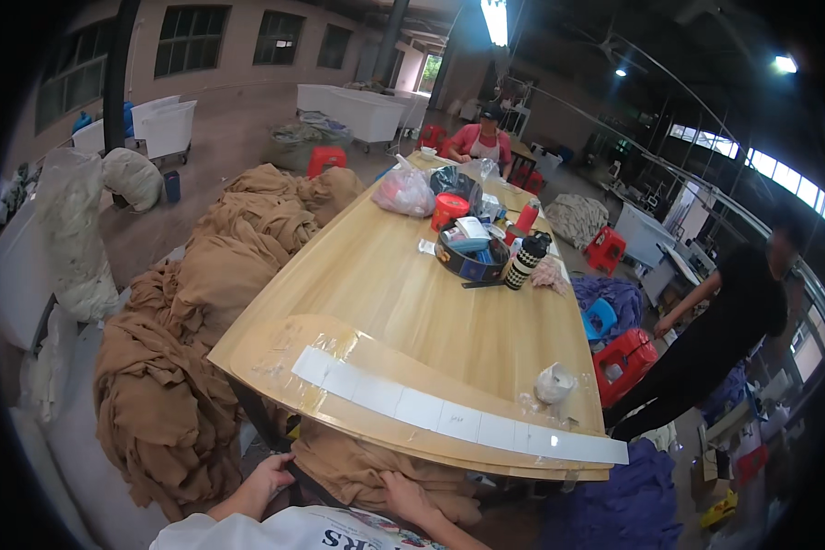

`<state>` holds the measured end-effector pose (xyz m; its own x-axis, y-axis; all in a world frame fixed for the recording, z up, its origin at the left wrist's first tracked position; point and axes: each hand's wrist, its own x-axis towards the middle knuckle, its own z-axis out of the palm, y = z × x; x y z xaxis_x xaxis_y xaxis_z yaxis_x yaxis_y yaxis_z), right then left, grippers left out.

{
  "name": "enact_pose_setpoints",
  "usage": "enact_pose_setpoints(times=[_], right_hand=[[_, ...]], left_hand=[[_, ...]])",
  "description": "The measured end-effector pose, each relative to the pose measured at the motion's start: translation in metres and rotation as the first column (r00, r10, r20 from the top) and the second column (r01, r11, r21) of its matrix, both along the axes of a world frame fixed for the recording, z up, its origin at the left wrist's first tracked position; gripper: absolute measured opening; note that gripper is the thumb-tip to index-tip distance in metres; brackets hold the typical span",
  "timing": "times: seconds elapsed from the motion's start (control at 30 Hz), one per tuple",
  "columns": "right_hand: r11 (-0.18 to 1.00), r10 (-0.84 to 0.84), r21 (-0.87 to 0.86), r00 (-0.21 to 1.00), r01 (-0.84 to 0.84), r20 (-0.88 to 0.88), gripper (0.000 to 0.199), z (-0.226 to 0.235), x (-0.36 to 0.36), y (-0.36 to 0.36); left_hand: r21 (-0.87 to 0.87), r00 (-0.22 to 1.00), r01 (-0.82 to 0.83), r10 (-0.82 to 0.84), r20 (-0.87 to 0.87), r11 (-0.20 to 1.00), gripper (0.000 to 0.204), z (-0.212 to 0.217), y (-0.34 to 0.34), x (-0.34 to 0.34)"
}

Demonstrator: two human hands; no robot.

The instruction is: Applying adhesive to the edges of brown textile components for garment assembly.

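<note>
In front of me, under the near edge of the wooden table [412, 353], lies a bundle of brown cloth [339, 463]. My right hand [408, 498] is closed on a fold of it, fingertips sunk into the fabric. Just left of the bundle is my left hand [269, 478], its fingers drawn together beside a dark bar; what they grip, if anything, is hard to make out. A long curved strip of white paper squares [449, 419] is taped along the near tabletop, above both hands.
Large brown cloth heaps [170, 394] line the table's left side; purple cloth [619, 504] lies at right. A round tray of small items [472, 266], a checkered bottle [527, 261] and a tape roll [554, 383] stand on the table. One person [724, 312] stands right; another [481, 142] sits beyond.
</note>
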<state>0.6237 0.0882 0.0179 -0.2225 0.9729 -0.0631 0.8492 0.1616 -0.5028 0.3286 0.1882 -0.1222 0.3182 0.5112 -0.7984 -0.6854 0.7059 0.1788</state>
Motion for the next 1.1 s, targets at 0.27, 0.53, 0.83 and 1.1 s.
enact_pose_setpoints(times=[0.27, 0.53, 0.83, 1.1], right_hand=[[0.987, -0.047, 0.134, 0.966, 0.084, -0.255, 0.008, 0.027, 0.006, 0.011], [0.974, -0.157, -0.210, 0.923, 0.085, -0.353, 0.008, 0.031, 0.011, 0.000], [0.999, 0.005, 0.033, 0.965, 0.004, -0.263, 0.010, 0.045, -0.011, 0.009], [0.894, 0.360, 0.355, 0.910, -0.273, -0.205, 0.051, 0.129, -0.051, 0.052]], left_hand=[[0.407, 0.996, -0.039, 0.070, -0.062, 0.913, 0.027, 0.135, -0.008, 0.008], [0.500, 0.997, -0.071, 0.048, 0.060, 0.863, 0.029, 0.148, -0.025, 0.006], [0.354, 0.983, 0.013, -0.078, 0.168, 0.935, 0.039, 0.162, -0.018, 0.008], [0.757, 0.467, 0.643, -0.722, -0.510, -0.119, 0.019, 0.256, -0.010, 0.028]])
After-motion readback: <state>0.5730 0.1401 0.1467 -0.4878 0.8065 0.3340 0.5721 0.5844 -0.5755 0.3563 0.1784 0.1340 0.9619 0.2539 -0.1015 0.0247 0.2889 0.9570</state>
